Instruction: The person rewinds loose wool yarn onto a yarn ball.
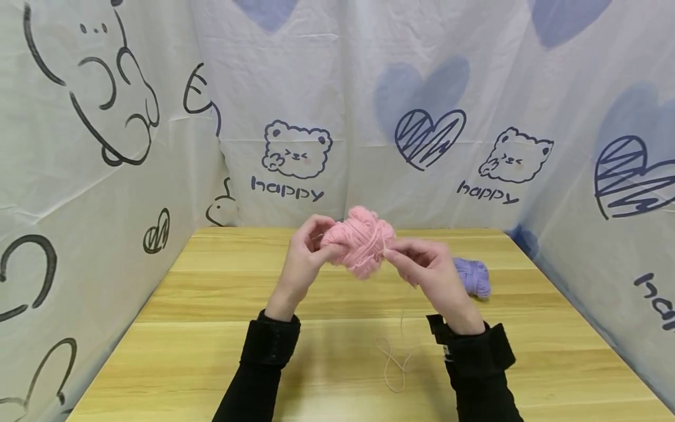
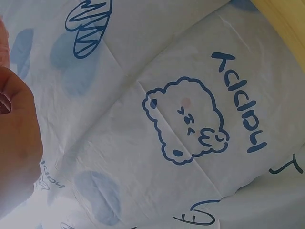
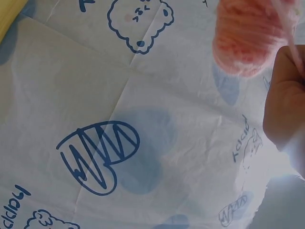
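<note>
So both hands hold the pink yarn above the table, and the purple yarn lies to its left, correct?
Not quite. Both hands, left hand and right hand, do hold the pink yarn above the table, but the purple yarn lies to its right, as the head view shows.

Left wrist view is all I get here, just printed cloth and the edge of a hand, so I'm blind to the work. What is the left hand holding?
Observer: The left hand holds a pink yarn ball up above the wooden table, fingers curled round its left side.
Operator: Is the other hand on it too?
Observer: Yes. The right hand pinches a pink strand at the ball's right side.
Operator: Where does the loose end go?
Observer: A thin strand hangs down and loops on the table between the sleeves.
Operator: Any other yarn around?
Observer: A purple yarn ball lies on the table behind the right hand.
</note>
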`<state>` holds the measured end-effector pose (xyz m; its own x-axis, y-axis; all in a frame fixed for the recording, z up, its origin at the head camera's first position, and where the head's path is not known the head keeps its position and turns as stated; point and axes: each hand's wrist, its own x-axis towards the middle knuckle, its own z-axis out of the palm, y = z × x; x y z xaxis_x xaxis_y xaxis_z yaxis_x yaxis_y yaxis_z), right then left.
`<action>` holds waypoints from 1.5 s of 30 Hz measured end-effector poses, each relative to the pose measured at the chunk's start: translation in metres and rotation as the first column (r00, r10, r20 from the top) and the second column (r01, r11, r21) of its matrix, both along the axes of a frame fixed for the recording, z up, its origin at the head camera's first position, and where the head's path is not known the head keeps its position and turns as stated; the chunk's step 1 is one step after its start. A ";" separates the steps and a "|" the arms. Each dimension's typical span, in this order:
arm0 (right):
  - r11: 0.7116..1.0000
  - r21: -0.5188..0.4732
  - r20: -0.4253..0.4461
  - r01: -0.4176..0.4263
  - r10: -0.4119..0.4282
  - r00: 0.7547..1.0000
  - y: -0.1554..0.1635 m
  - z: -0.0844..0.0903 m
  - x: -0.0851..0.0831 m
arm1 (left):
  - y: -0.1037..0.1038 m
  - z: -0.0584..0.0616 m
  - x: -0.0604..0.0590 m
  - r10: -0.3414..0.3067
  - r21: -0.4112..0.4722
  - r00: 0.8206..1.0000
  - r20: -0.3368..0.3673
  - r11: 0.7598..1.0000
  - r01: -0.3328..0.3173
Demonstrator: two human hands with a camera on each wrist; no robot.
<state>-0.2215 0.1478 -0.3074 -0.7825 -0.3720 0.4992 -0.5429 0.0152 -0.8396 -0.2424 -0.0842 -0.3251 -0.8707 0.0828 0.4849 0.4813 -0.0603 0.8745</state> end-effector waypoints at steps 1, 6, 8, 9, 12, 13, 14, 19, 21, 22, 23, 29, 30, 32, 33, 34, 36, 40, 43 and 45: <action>1.000 0.006 -0.010 -0.008 0.008 1.000 -0.002 -0.001 0.000 | 0.001 0.000 0.000 0.007 0.006 1.000 -0.005 1.000 -0.007; 0.999 0.030 -0.049 -0.035 0.037 0.998 -0.010 -0.006 0.000 | 0.004 0.000 0.002 0.040 0.031 0.999 -0.012 0.999 -0.040; 0.998 0.046 -0.061 -0.032 0.035 0.998 -0.013 -0.008 0.000 | 0.004 0.000 0.002 0.049 0.034 0.999 -0.009 0.998 -0.049; 0.998 0.055 -0.065 -0.029 0.033 0.997 -0.014 -0.009 0.000 | 0.004 0.000 0.001 0.052 0.037 0.999 -0.008 0.998 -0.052; 0.995 0.095 -0.071 -0.017 0.024 0.997 -0.018 -0.010 -0.001 | 0.004 0.000 0.001 0.058 0.049 0.998 -0.007 0.997 -0.057; 0.994 0.106 -0.066 -0.018 0.025 0.997 -0.019 -0.011 -0.001 | 0.004 0.000 0.001 0.057 0.057 0.998 -0.008 0.997 -0.056; 0.993 0.117 -0.063 -0.019 0.027 0.998 -0.020 -0.011 -0.001 | 0.004 0.000 0.001 0.054 0.065 0.999 -0.008 0.996 -0.053; 0.986 0.165 -0.041 -0.027 0.035 0.999 -0.024 -0.015 -0.003 | 0.005 0.002 0.003 0.045 0.103 0.999 -0.002 0.994 -0.045; 0.984 0.177 -0.035 -0.029 0.036 0.999 -0.025 -0.016 -0.005 | 0.006 0.003 0.003 0.041 0.119 0.999 0.001 0.992 -0.041; 0.982 0.184 -0.032 -0.031 0.038 0.999 -0.026 -0.017 -0.006 | 0.006 0.004 0.003 0.038 0.126 0.999 0.003 0.991 -0.038; 0.981 0.192 -0.028 -0.031 0.037 0.999 -0.027 -0.018 -0.007 | 0.006 0.004 0.003 0.034 0.133 0.999 0.003 0.991 -0.034; 0.980 0.196 0.038 -0.046 0.039 0.999 -0.031 -0.026 -0.018 | 0.004 0.007 0.005 -0.042 0.191 0.999 0.026 0.981 0.036; 0.981 0.183 0.056 -0.058 0.049 0.997 -0.031 -0.028 -0.020 | 0.003 0.007 0.005 -0.062 0.199 0.998 0.032 0.979 0.055; 0.984 0.157 0.093 -0.087 0.073 0.993 -0.029 -0.030 -0.024 | 0.002 0.008 0.006 -0.107 0.209 0.993 0.042 0.973 0.096; 0.985 0.145 0.114 -0.095 0.078 0.990 -0.027 -0.031 -0.025 | 0.001 0.008 0.006 -0.129 0.208 0.991 0.045 0.971 0.117; 0.986 0.130 0.135 -0.107 0.089 0.987 -0.025 -0.032 -0.027 | 0.001 0.008 0.006 -0.152 0.205 0.987 0.049 0.969 0.139; 0.987 0.103 0.176 -0.124 0.105 0.979 -0.020 -0.032 -0.029 | -0.001 0.008 0.006 -0.198 0.181 0.979 0.052 0.966 0.186; 0.986 0.075 0.250 -0.152 0.129 0.960 -0.008 -0.028 -0.031 | -0.003 0.007 0.006 -0.255 0.110 0.965 0.057 0.963 0.248; 0.986 0.076 0.288 -0.149 0.121 0.950 -0.002 -0.023 -0.031 | -0.005 0.006 0.007 -0.267 0.052 0.962 0.053 0.963 0.264; 0.989 0.081 0.312 -0.126 0.095 0.945 0.001 -0.020 -0.031 | -0.006 0.005 0.008 -0.274 0.019 0.960 0.048 0.962 0.273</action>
<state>-0.2522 0.1491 -0.3270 -0.8427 -0.5004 0.1985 -0.2630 0.0609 -0.9629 -0.2348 -0.0900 -0.3201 -0.8386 0.3159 0.4438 0.4007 -0.1942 0.8954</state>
